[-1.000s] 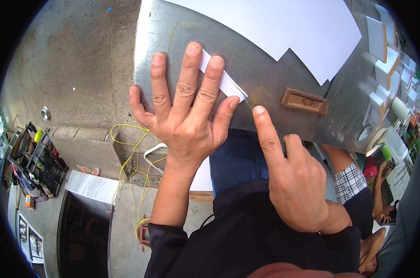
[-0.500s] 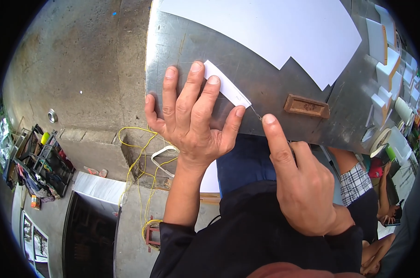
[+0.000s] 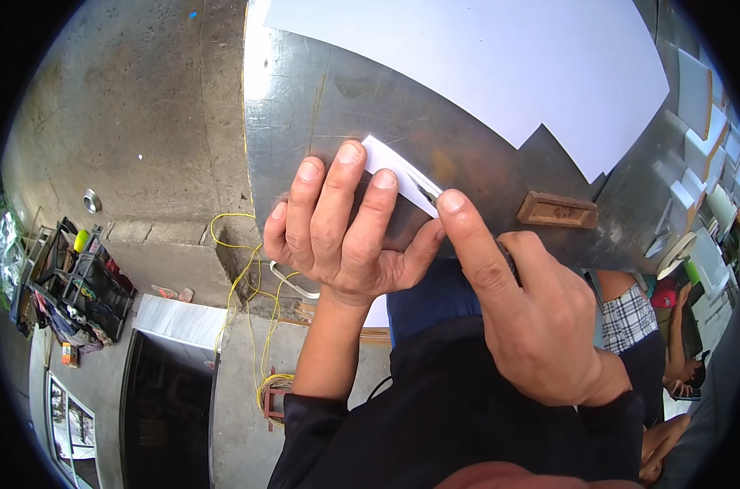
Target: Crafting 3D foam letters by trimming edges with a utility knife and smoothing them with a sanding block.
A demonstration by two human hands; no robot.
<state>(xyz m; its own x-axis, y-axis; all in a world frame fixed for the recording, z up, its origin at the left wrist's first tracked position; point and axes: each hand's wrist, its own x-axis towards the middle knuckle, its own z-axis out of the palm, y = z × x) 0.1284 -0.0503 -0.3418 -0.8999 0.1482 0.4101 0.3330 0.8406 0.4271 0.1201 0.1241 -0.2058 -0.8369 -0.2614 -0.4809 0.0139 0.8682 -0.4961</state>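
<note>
A narrow folded strip of white paper (image 3: 396, 168) lies slanted on the grey metal tabletop (image 3: 370, 90). My left hand (image 3: 341, 232) presses on it with spread fingers: fingertips touch its upper left part, and the thumb reaches toward its lower right end. My right hand (image 3: 529, 306) is closed round a thin knife, index finger stretched along it. The dark pointed blade (image 3: 424, 192) lies over the strip near that lower end; whether it is inside the fold I cannot tell. The palm hides most of the handle.
Large white sheets (image 3: 484, 57) cover the table's far side. A small brown wooden block (image 3: 557, 210) lies right of my hands. White boxes (image 3: 700, 138) stand at the far right, near another person in checked shorts (image 3: 628, 318). A yellow cord (image 3: 264, 326) trails on the floor at left.
My right hand has brought the blade from just off the strip's lower end onto the strip. My left hand and the strip sit slightly lower in view.
</note>
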